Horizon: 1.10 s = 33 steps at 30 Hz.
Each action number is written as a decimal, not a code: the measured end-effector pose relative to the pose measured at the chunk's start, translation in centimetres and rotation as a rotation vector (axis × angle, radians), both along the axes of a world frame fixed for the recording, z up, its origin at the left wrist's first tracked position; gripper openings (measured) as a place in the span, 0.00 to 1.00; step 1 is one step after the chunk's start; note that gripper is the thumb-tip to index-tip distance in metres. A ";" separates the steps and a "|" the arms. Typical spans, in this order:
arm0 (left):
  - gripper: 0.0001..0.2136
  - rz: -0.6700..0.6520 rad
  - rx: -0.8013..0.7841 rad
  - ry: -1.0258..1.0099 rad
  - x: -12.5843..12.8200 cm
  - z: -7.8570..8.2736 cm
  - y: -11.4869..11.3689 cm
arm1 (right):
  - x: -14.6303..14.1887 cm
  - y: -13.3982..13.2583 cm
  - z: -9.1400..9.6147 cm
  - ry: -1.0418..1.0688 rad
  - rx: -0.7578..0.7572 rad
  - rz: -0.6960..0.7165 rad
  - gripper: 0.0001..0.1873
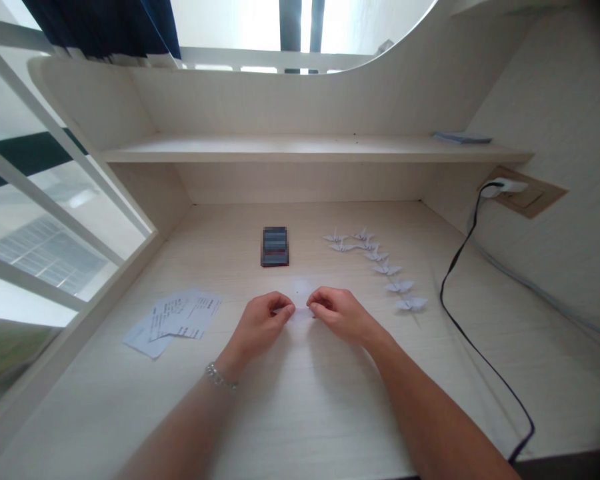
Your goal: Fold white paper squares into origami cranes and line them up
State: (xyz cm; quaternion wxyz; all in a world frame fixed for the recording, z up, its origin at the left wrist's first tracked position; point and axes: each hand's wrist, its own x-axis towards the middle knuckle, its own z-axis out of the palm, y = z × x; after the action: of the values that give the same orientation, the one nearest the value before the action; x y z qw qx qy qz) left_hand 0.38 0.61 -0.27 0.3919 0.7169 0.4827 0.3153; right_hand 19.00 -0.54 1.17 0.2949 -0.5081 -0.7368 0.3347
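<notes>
A small white sheet of paper (301, 295) lies flat on the pale wooden desk (300, 400) in front of me. My left hand (261, 322) pinches its left edge with curled fingers. My right hand (338, 311) pinches its right edge the same way. The two hands nearly meet over the paper. A bracelet sits on my left wrist.
Several folded white paper cranes (380, 263) lie in a curved row to the right. A dark phone (275, 246) lies behind the hands. Printed paper slips (177, 319) lie at the left. A black cable (460, 320) runs from a wall socket (510, 187) across the desk's right side.
</notes>
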 end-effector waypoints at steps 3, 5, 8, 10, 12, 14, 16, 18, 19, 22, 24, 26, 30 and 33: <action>0.10 -0.017 -0.029 -0.042 0.0 0.0 0.0 | -0.4 -0.1 -0.1 0.041 0.007 0.027 0.08; 0.09 -0.038 -0.037 -0.045 0.1 0.2 -0.1 | -0.6 -0.2 -0.2 0.017 0.013 0.045 0.08; 0.08 -0.066 -0.044 -0.029 0.0 0.6 -0.3 | -0.5 -0.2 -0.5 -0.001 -0.005 0.063 0.08; 0.08 -0.088 -0.066 -0.041 0.0 0.7 -0.3 | -0.4 -0.1 -0.6 0.010 -0.031 0.072 0.08; 0.08 -0.107 -0.113 -0.092 -0.2 0.7 -0.2 | -0.2 0.0 -0.8 0.040 -0.054 0.067 0.08; 0.08 -0.086 -0.177 -0.184 -0.2 0.6 0.0 | -0.2 0.1 -0.9 0.090 -0.068 0.048 0.08; 0.08 -0.007 -0.239 -0.302 -0.2 0.5 0.2 | -0.4 0.2 -1.0 0.161 -0.079 0.014 0.09; 0.10 0.068 -0.286 -0.406 -0.1 0.4 0.4 | -0.6 0.4 -1.2 0.254 -0.090 -0.037 0.10; 0.12 0.086 -0.298 -0.439 0.0 0.5 0.4 | -0.8 0.4 -1.4 0.306 -0.096 -0.064 0.10; 0.14 0.070 -0.306 -0.477 0.3 0.4 0.3 | -1.2 0.5 -1.7 0.431 -0.121 -0.101 0.11; 0.14 0.083 -0.310 -0.519 0.5 0.4 0.2 | -1.4 0.4 -1.7 0.453 -0.139 -0.093 0.11; 0.14 0.125 -0.308 -0.592 0.6 0.2 0.2 | -1.6 0.2 -1.6 0.414 -0.142 -0.079 0.10; 0.15 0.186 -0.273 -0.668 0.6 0.2 0.3 | -1.7 0.1 -1.2 0.316 -0.139 -0.038 0.11; 0.18 0.198 -0.276 -0.642 0.6 0.2 0.3 | -1.5 0.3 -1.3 0.497 -0.268 -0.065 0.13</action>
State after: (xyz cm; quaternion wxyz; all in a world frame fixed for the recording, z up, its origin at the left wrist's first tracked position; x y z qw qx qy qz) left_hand 0.97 0.90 -0.03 0.5842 0.4713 0.4401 0.4928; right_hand 17.45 -0.20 -0.17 0.4073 -0.4681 -0.5745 0.5337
